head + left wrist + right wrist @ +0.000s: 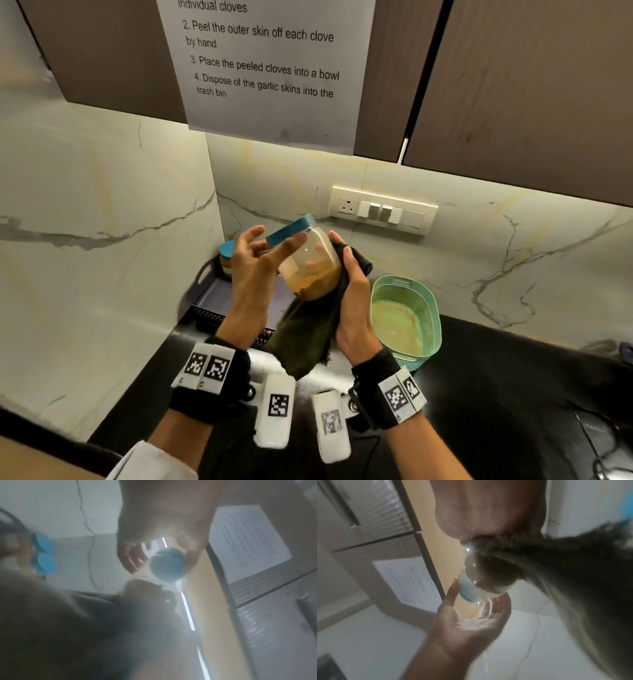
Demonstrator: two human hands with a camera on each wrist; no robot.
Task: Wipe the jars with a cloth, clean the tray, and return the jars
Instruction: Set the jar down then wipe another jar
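Observation:
A clear jar (pixel 310 270) with a blue lid (pixel 291 228) and brown powder is held tilted above the tray. My right hand (pixel 342 245) grips it through a dark cloth (pixel 308 335) that wraps its far side and hangs below. My left hand (pixel 270 245) is open, its straight fingers touching the lid; the right wrist view shows this hand (pixel 477 595) palm up by the jar (pixel 484 582). The dark tray (pixel 212 298) stands in the counter corner with another blue-lidded jar (pixel 226 255) at its back. Two blue lids (pixel 44 555) show in the left wrist view.
A green plastic basket (pixel 406 318) stands on the black counter (pixel 513 394) just right of my hands. Marble walls close the corner on the left and behind. A switch panel (pixel 382 209) and overhead cabinets (pixel 513 85) with a taped paper sheet (pixel 267 68) lie above.

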